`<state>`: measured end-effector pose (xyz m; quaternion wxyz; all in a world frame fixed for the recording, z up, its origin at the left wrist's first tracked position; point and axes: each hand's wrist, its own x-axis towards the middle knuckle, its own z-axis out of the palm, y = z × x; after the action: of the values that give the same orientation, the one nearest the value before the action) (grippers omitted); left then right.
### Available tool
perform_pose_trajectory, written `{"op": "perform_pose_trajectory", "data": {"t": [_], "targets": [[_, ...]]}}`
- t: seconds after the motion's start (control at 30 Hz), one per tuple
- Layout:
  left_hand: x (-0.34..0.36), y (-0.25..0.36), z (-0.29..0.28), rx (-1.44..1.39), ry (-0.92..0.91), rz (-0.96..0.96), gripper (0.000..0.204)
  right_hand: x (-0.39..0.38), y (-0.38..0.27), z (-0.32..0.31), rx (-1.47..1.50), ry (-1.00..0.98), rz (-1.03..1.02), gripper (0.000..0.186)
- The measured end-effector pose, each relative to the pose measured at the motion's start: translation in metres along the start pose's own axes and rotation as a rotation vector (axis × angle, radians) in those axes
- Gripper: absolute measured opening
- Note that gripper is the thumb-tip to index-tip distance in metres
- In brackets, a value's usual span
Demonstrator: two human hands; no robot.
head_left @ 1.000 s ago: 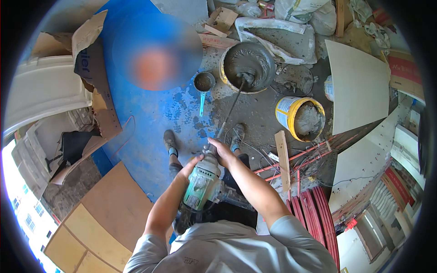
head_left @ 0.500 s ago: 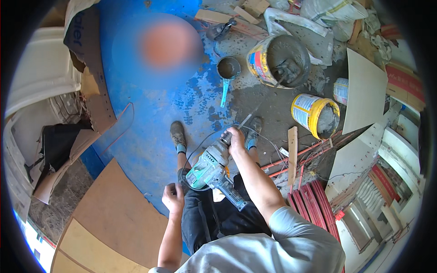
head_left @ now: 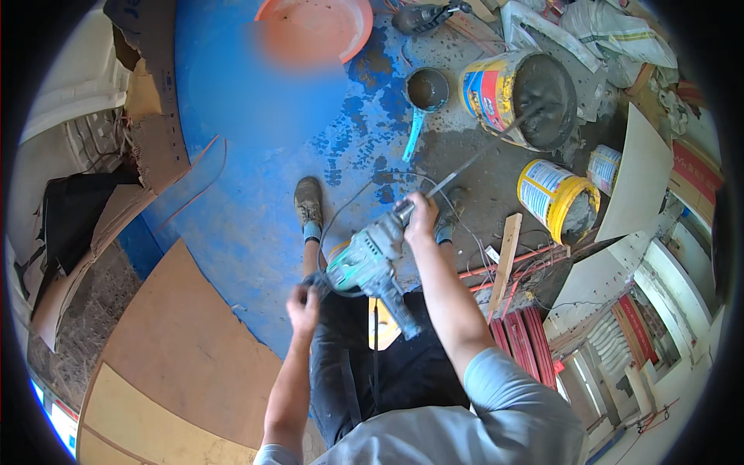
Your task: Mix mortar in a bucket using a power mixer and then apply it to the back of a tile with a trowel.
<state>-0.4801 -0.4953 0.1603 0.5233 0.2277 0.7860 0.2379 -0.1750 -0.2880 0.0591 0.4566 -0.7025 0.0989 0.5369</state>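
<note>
A green-and-grey power mixer [head_left: 364, 256] lies tilted across the space above my legs, its long shaft [head_left: 473, 159] reaching into a large bucket [head_left: 488, 93] of grey wet mix. My right hand [head_left: 421, 218] is closed round its front neck, where the shaft begins. My left hand [head_left: 304, 304] is curled by the dark rear end of the machine; what exactly it holds is unclear. A cord [head_left: 341, 208] loops around the mixer. Beside the bucket stands a dark scoop [head_left: 426, 89] with a turquoise handle, on a wet patch.
An orange basin [head_left: 341, 23], partly blurred, and a dark tool [head_left: 418, 17] sit beyond. A yellow bucket [head_left: 542, 194] of mix, boards [head_left: 505, 260], red pipes [head_left: 527, 341] and a pale sheet [head_left: 639, 167] crowd the right. Cardboard [head_left: 147, 116] and wooden panels [head_left: 186, 325] border the left.
The mixer has swung more diagonal, its shaft pointing up-right. My left hand left its front, dropped lower, and now sits at the rear end. The view has shifted, moving the buckets rightward.
</note>
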Motion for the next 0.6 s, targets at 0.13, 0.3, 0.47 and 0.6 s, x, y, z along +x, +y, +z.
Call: {"op": "perform_pose_trajectory", "data": {"t": [0.13, 0.3, 0.47, 0.6], "targets": [[0.01, -0.001, 0.027, -0.02, 0.027, -0.078, 0.019, 0.004, -0.005, 0.005, 0.027, -0.007, -0.058, 0.013], [0.003, 0.017, 0.013, 0.206, -0.01, 0.036, 0.023, -0.041, -0.024, 0.009, -0.067, -0.153, -0.209, 0.009], [-0.046, 0.006, -0.041, 0.499, -0.192, 0.12, 0.035, -0.036, -0.005, 0.017, -0.243, -0.339, -0.318, 0.007], [-0.068, 0.034, -0.023, 0.829, -0.302, 0.137, 0.043, -0.008, 0.046, 0.048, -0.48, -0.451, -0.393, 0.009]]}}
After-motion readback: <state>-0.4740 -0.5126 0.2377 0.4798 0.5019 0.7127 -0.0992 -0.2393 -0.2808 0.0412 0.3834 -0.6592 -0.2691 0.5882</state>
